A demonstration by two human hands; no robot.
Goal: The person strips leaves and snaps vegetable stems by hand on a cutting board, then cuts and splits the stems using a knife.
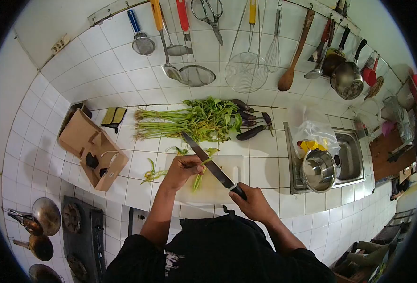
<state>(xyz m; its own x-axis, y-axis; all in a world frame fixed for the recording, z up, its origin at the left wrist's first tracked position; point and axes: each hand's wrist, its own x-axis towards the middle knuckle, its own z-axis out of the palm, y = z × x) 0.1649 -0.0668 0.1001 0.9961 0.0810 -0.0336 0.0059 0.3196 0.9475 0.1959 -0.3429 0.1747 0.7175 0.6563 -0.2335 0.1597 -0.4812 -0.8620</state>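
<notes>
Green stalk (205, 162) pinched in left hand (182, 171), black-handled steel knife (219, 172) gripped in right hand (252, 203). Long-stemmed leafy greens (209, 117) and dark-purple eggplants (251, 132) lie beyond.

Greens (208, 118) behind cutting board (218, 191), eggplants (251, 132) to their right

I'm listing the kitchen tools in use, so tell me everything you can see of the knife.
The knife has a long, grey, metal-looking blade that narrows to a tip, and a black handle closed in the right hand's grip. It slants over the cutting board, tip forward and leftward, towards the leafy greens. The blade passes close to the left hand, which pinches a green stem; whether blade and stem touch is hard to tell.
</notes>
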